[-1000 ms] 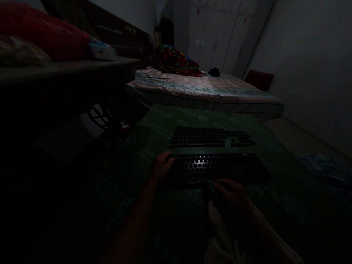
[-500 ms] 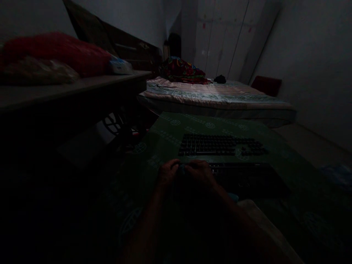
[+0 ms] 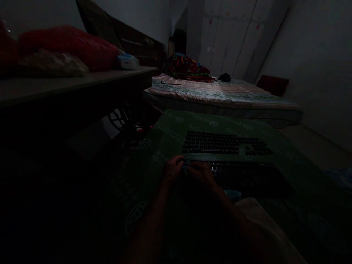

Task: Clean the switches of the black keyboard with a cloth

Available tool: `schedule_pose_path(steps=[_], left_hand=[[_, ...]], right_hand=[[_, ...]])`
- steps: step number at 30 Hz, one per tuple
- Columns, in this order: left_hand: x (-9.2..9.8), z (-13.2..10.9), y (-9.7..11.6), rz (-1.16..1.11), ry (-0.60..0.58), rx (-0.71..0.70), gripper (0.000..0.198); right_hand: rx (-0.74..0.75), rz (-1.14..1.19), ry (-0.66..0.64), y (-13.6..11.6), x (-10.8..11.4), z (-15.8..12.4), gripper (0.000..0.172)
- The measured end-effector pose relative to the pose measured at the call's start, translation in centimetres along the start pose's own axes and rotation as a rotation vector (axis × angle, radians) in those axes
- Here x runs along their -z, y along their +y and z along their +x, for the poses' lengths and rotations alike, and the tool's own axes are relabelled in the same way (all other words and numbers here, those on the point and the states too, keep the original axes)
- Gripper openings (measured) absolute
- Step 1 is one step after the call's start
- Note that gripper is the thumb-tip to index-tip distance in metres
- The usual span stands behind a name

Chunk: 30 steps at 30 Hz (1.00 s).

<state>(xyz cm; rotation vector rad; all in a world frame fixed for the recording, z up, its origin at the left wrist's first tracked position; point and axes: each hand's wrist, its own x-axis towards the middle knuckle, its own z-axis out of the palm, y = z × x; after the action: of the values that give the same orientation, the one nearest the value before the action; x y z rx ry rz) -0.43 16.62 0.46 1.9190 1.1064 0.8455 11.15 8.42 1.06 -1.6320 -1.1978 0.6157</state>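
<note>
On the green board lies a dark keyboard base (image 3: 255, 179), its key caps off. My left hand (image 3: 172, 170) is closed around the left end of this base, thumb at its top edge. Just to the right, my right hand (image 3: 202, 174) bends over the base's left part with fingers pinched together. A small bluish bit shows at its fingertips, too dark to name. Beyond the base, loose black key caps (image 3: 211, 143) lie in rows in keyboard order.
The green board (image 3: 170, 124) has white printed marks. Near my right forearm lie a light cloth (image 3: 255, 209) and a blue item (image 3: 233, 194). A bed (image 3: 220, 91) stands behind the board. At left, a table (image 3: 104, 79) carries red bags (image 3: 74, 46).
My view has shifted slightly, so the scene sits a little further right. My fingertips have moved a little apart, and the base's top left edge shows between them.
</note>
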Motion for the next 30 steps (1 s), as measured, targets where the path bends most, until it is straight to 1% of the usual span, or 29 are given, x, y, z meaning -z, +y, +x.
schedule_pose_path(steps=[3, 7, 10, 16, 18, 20, 23, 27, 30], left_hand=[[-0.1, 0.1, -0.2, -0.020, 0.010, 0.011, 0.031], [-0.1, 0.2, -0.2, -0.018, 0.016, 0.020, 0.031], [-0.1, 0.2, -0.1, -0.011, 0.006, 0.019, 0.031], [-0.1, 0.2, 0.1, 0.003, 0.005, 0.040, 0.031], [0.0, 0.2, 0.2, -0.004, -0.001, 0.052, 0.031], [0.0, 0.2, 0.4, -0.012, -0.003, 0.061, 0.031], [0.1, 0.2, 0.6, -0.018, 0.005, 0.061, 0.031], [0.1, 0.2, 0.6, -0.022, 0.009, 0.062, 0.030], [0.1, 0.2, 0.5, -0.020, 0.003, 0.071, 0.032]], right_hand=[[0.025, -0.125, 0.012, -0.2, -0.3, 0.5, 0.021], [0.019, -0.210, -0.028, -0.9, -0.1, 0.5, 0.021], [0.015, -0.188, -0.066, -1.0, 0.5, 0.0, 0.021], [-0.051, -0.078, -0.134, -0.8, 1.4, -1.0, 0.019], [-0.070, -0.026, -0.115, -0.7, 1.4, -1.2, 0.019], [-0.079, 0.024, -0.050, -0.5, 1.3, -1.1, 0.021], [-0.021, 0.053, 0.013, -0.3, 0.9, -0.7, 0.025], [0.063, -0.036, 0.005, -0.4, 0.2, 0.3, 0.026], [0.049, -0.142, -0.024, -0.7, -0.1, 0.9, 0.026]])
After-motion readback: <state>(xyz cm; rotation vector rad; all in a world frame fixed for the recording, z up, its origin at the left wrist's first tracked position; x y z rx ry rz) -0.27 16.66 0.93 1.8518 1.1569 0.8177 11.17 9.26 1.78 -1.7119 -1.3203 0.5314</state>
